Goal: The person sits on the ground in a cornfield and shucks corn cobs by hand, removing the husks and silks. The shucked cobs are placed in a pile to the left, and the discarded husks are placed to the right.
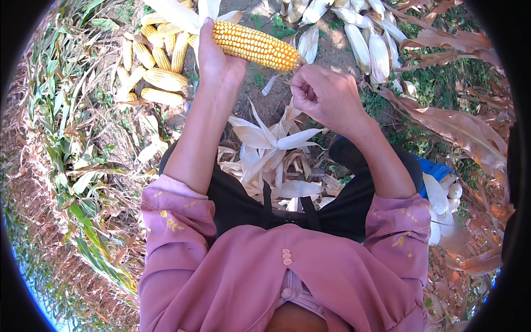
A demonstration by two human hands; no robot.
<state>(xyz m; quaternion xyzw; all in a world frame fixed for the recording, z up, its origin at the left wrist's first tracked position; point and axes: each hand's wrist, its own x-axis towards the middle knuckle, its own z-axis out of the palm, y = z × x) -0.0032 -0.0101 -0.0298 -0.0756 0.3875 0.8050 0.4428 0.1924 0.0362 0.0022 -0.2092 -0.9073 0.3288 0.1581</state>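
My left hand (220,62) grips an ear of corn (257,45) near its base, with the thumb on top. The yellow kernels are bare, and pale husk leaves (178,14) are peeled back beyond the hand to the upper left. My right hand (327,97) is curled at the ear's brown tip, its fingers closed; whether they pinch silk or husk there cannot be told. Below the hands, loose dry husks (269,145) lie between my legs.
Husked yellow ears (164,79) are heaped on the ground at the upper left. Ears in pale husks (369,45) lie at the upper right. A blue container (433,170) stands by my right leg, beside more husk-covered ears (439,203). Dry corn leaves (460,128) hang at the right.
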